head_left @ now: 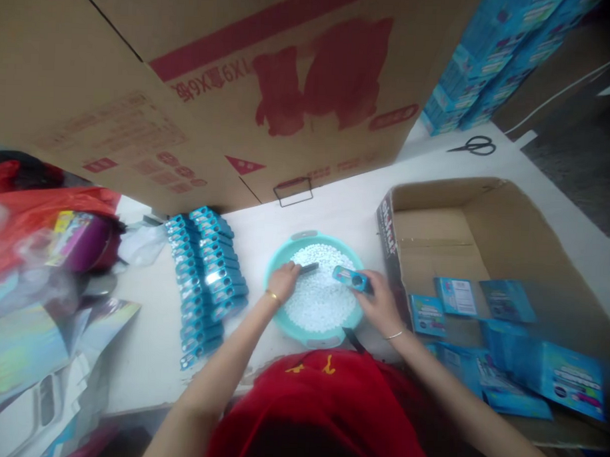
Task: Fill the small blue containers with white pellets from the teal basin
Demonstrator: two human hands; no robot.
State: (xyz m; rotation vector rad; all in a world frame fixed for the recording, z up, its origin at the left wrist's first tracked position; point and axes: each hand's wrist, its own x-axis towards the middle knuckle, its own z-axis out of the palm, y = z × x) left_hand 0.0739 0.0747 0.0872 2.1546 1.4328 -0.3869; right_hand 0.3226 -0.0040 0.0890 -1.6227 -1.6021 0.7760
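Note:
My left hand (284,281) is closed on a short black tool (309,268), which looks like a scoop or a handle. Its far end points over the white pellets (315,305) that fill much of a turquoise plastic basin (270,259). On the basin's right side, my right hand (381,306) grips a small blue box (350,278) with a dark round spot on its face. The box is held tilted above the pellets. Whether it contains anything cannot be seen.
Two rows of blue boxes (203,278) stand left of the basin. An open carton (430,219) with several blue packs is on the right. Behind stands a large cardboard box (213,132). Scissors (472,146) lie near stacked blue packs (470,81). Bags and packaging (25,352) crowd the left.

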